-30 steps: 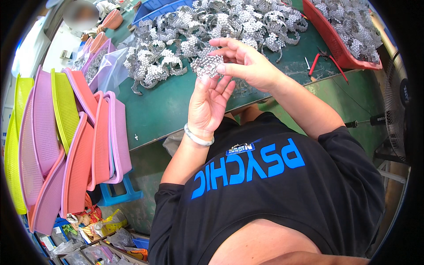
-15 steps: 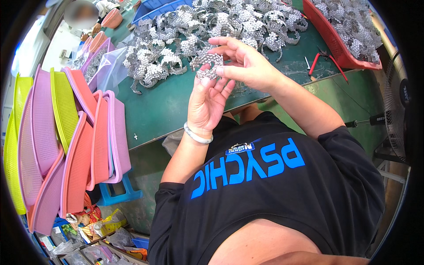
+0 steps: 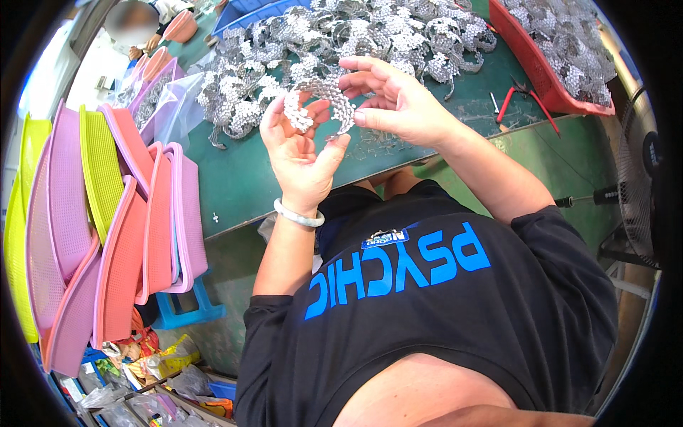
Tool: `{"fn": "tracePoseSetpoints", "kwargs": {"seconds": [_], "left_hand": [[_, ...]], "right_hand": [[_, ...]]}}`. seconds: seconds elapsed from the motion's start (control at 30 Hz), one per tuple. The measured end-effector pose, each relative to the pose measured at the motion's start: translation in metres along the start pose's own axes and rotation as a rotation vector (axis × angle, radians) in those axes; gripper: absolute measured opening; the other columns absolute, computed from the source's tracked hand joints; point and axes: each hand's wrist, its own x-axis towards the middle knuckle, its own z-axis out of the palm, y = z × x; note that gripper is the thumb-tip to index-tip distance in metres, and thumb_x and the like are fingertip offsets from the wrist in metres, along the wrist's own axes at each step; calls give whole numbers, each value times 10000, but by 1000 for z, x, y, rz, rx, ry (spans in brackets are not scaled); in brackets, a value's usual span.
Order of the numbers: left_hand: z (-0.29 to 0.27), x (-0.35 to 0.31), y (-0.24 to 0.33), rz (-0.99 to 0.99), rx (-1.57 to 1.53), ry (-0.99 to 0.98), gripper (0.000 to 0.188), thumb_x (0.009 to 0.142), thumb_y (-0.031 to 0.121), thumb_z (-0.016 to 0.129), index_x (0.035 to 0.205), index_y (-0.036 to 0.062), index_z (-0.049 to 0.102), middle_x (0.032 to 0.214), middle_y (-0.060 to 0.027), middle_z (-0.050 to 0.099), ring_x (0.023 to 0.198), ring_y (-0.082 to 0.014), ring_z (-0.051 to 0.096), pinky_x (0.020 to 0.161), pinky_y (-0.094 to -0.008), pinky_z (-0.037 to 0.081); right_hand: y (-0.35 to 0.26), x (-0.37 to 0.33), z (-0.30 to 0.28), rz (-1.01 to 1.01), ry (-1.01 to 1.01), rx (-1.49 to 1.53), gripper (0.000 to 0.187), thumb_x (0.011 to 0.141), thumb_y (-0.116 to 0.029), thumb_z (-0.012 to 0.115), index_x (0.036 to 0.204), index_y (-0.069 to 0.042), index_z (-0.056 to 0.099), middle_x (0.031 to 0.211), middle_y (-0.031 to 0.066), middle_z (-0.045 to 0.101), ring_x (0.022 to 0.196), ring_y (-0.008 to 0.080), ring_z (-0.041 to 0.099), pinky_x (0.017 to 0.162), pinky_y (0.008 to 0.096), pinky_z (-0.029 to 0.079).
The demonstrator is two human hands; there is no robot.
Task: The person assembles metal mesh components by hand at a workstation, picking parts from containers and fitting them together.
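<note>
Between my two hands, above the near edge of the green table, is a curled silver band (image 3: 340, 98) of small linked scales, shaped like an open cuff. My left hand (image 3: 302, 160) cups its left and lower side, the thumb close to the lower end and the fingers partly hidden behind it. My right hand (image 3: 402, 107) grips its right side between thumb and fingertips. Beyond them spreads a large heap of similar silver bands (image 3: 398, 39) on the table.
A red basket (image 3: 548, 92) of more bands stands at right, with red-handled pliers (image 3: 523, 99) beside it. Stacked plastic baskets (image 3: 121, 263) crowd the left, a blue stool (image 3: 188, 306) by them. A fan (image 3: 637, 171) stands far right. Another person's hand (image 3: 151, 44) shows at far left.
My left hand has moved left and turned, its fingers now around the band's left side. The band now looks more opened out. My right hand has hardly moved.
</note>
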Motion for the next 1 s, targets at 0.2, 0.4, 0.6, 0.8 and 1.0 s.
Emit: {"fn": "tracePoseSetpoints", "kwargs": {"seconds": [0.2,0.4,0.6,0.8,1.0], "left_hand": [[-3,1,5,230,314,-94,792,652,-83,680,1289,74,234,1222,-142,414,1040,-257,514,868,-369,446],[-2,0,6,274,368,-94,780,655,-65,695,1277,57,239,1198,-155,430,1037,-257,516,844,-363,466],[-2,3,7,410,389,-137,721,650,-67,673,1249,19,281,1266,-238,388,1082,-284,499,864,-354,456],[-3,3,7,408,399,-132,733,651,-54,683,1252,22,271,1255,-232,397,1075,-275,502,859,-355,457],[6,-3,8,3,37,31,713,681,-43,681,1254,44,265,1182,-150,430,1023,-222,502,869,-333,436]], "right_hand": [[3,0,-2,3,-3,48,613,770,-33,621,1311,-62,334,1163,98,481,1044,138,465,894,277,401],[7,1,-4,0,-12,50,606,772,-51,638,1301,-54,342,1152,98,490,1045,137,469,892,278,404],[6,1,-4,24,-10,40,601,768,-71,655,1289,-49,356,1145,105,498,1045,140,481,895,278,404],[6,1,-4,21,-20,-2,585,766,-82,660,1277,-44,377,1148,100,497,1039,140,480,894,280,406],[7,2,-3,27,0,-17,576,764,-85,662,1269,-43,389,1130,85,504,1041,138,474,883,282,410]]}}
